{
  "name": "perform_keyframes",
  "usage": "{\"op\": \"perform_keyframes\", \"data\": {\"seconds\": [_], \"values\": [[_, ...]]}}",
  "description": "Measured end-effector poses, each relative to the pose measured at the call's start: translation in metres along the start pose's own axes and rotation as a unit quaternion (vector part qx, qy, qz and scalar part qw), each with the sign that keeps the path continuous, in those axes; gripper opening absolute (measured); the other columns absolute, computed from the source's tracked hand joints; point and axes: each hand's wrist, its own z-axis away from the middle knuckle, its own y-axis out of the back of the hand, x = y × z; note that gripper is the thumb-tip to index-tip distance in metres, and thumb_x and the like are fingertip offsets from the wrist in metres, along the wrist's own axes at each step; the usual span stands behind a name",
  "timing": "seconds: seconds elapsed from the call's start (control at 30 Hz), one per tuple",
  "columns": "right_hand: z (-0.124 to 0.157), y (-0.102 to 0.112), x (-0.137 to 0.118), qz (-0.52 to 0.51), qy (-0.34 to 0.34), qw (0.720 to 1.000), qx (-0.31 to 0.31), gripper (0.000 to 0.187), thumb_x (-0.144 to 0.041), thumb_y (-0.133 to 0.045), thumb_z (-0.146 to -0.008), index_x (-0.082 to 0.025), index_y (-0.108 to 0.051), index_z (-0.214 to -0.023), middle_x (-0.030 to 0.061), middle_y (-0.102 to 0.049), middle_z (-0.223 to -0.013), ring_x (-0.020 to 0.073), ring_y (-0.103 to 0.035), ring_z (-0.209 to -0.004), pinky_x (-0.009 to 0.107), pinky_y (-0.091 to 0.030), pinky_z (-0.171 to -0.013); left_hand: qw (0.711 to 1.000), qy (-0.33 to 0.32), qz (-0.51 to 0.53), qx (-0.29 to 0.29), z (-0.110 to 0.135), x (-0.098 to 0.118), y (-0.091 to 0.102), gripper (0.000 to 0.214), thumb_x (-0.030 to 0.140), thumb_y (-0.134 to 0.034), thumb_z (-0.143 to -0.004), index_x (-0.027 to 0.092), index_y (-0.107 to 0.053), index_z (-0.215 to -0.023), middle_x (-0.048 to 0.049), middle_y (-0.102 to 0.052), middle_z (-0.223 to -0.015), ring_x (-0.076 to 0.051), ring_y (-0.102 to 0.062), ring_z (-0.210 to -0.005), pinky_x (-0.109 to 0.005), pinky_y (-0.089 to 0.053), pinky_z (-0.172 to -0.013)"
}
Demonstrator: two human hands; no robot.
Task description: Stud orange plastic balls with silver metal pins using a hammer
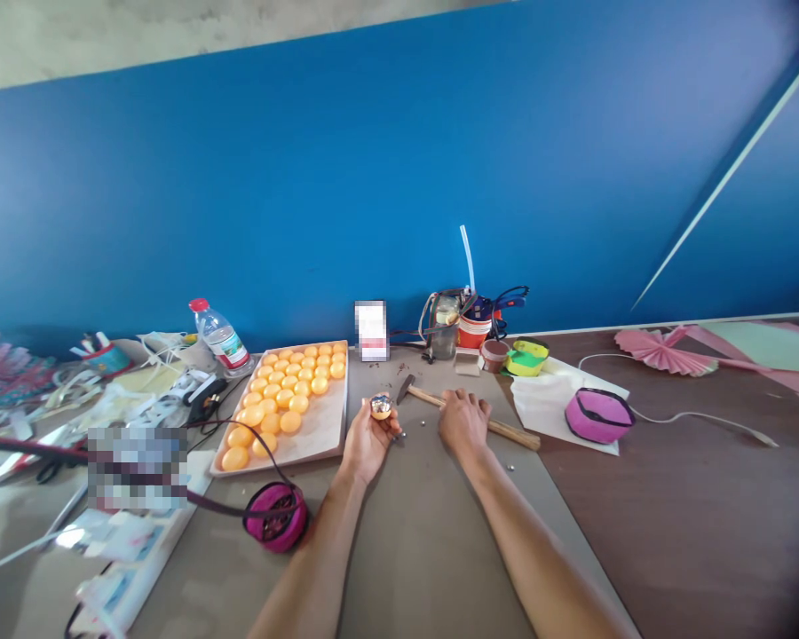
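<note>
Silver marks the ball (381, 407) in your left hand (365, 438); your fingers are closed on it, above the grey mat (432, 541). Your right hand (464, 421) lies over the handle of the hammer (429, 397), fingers curled; from this angle, whether they grip the wood cannot fairly be told. The hammer's head points toward your left side. One metal bit (423, 424) lies between your hands. Orange balls (271, 390) fill much of the tray (325, 417), left of your left hand.
</note>
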Motion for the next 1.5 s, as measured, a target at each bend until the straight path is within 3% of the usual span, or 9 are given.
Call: {"op": "perform_keyframes", "data": {"seconds": [0.1,0.33,0.43,0.57,0.87,1.0,1.17,1.33,1.5], "values": [[-0.001,0.000,0.000,-0.018,0.020,0.999,0.024,0.021,-0.012,-0.043,-0.080,-0.018,-0.062,-0.086,0.0120,-0.062,-0.089,0.0234,-0.051,-0.085,0.036,-0.025,-0.075,1.000,0.001,0.002,0.002,0.000,0.000,0.001,0.034,0.043,-0.049,-0.082,0.013,-0.059,-0.094,-0.0040,-0.061,-0.067,-0.012,-0.055,-0.054,-0.024,-0.045,-0.055],[0.005,0.019,-0.015,-0.141,0.125,0.966,0.178,0.023,-0.018,-0.036,-0.087,-0.017,-0.056,-0.098,0.0090,-0.062,-0.092,0.0198,-0.051,-0.088,0.036,-0.023,-0.090,0.999,0.005,0.023,0.026,-0.002,0.001,0.005,0.034,0.045,-0.051,-0.081,0.013,-0.060,-0.088,-0.0029,-0.059,-0.064,-0.011,-0.053,-0.052,-0.023,-0.043,-0.054],[0.012,0.027,-0.023,-0.176,0.189,0.949,0.179,0.023,-0.016,-0.035,-0.086,-0.017,-0.055,-0.097,0.0076,-0.062,-0.090,0.0176,-0.052,-0.085,0.034,-0.023,-0.090,0.999,-0.001,0.026,0.029,-0.003,0.001,0.006,0.032,0.044,-0.052,-0.080,0.013,-0.060,-0.084,-0.0029,-0.059,-0.063,-0.010,-0.052,-0.052,-0.023,-0.042,-0.053],[0.015,0.026,-0.027,-0.172,0.219,0.947,0.162,0.021,-0.017,-0.036,-0.086,-0.017,-0.055,-0.094,0.0068,-0.062,-0.087,0.0174,-0.052,-0.083,0.034,-0.023,-0.090,0.999,-0.009,0.029,0.041,-0.005,0.001,0.006,0.031,0.044,-0.052,-0.081,0.014,-0.059,-0.078,-0.0028,-0.058,-0.061,-0.011,-0.051,-0.051,-0.023,-0.041,-0.053],[0.012,0.025,-0.022,-0.198,0.211,0.936,0.201,0.021,-0.016,-0.037,-0.085,-0.017,-0.057,-0.093,0.0065,-0.062,-0.086,0.0167,-0.054,-0.081,0.035,-0.025,-0.088,0.998,-0.014,0.040,0.043,-0.005,0.001,0.006,0.031,0.042,-0.051,-0.081,0.012,-0.059,-0.079,-0.0034,-0.058,-0.061,-0.011,-0.051,-0.051,-0.023,-0.041,-0.053],[0.012,0.024,-0.024,-0.188,0.241,0.939,0.160,0.020,-0.016,-0.039,-0.085,-0.017,-0.058,-0.089,0.0056,-0.063,-0.081,0.0162,-0.054,-0.078,0.034,-0.025,-0.088,0.996,-0.014,0.044,0.070,-0.005,0.001,0.005,0.031,0.042,-0.050,-0.082,0.013,-0.059,-0.074,-0.0040,-0.058,-0.060,-0.011,-0.050,-0.049,-0.024,-0.041,-0.051],[0.013,0.025,-0.023,-0.206,0.224,0.934,0.187,0.021,-0.015,-0.038,-0.085,-0.017,-0.057,-0.093,0.0065,-0.063,-0.086,0.0164,-0.053,-0.080,0.035,-0.024,-0.089,0.997,-0.020,0.046,0.057,-0.005,0.001,0.007,0.031,0.043,-0.053,-0.080,0.013,-0.059,-0.078,-0.0036,-0.058,-0.060,-0.011,-0.051,-0.051,-0.023,-0.041,-0.052],[0.012,0.024,-0.025,-0.164,0.240,0.946,0.143,0.021,-0.015,-0.038,-0.085,-0.018,-0.059,-0.090,0.0048,-0.063,-0.080,0.0155,-0.053,-0.077,0.034,-0.023,-0.089,0.997,-0.019,0.033,0.071,-0.005,0.000,0.004,0.032,0.045,-0.051,-0.081,0.014,-0.058,-0.075,-0.0035,-0.057,-0.060,-0.011,-0.049,-0.050,-0.024,-0.040,-0.051],[0.011,0.024,-0.023,-0.158,0.191,0.951,0.185,0.021,-0.016,-0.037,-0.086,-0.018,-0.057,-0.094,0.0069,-0.063,-0.091,0.0174,-0.053,-0.086,0.035,-0.021,-0.091,0.998,-0.011,0.033,0.053,-0.004,0.000,0.003,0.033,0.043,-0.049,-0.082,0.013,-0.059,-0.080,-0.0047,-0.059,-0.063,-0.012,-0.051,-0.052,-0.025,-0.042,-0.053]]}}
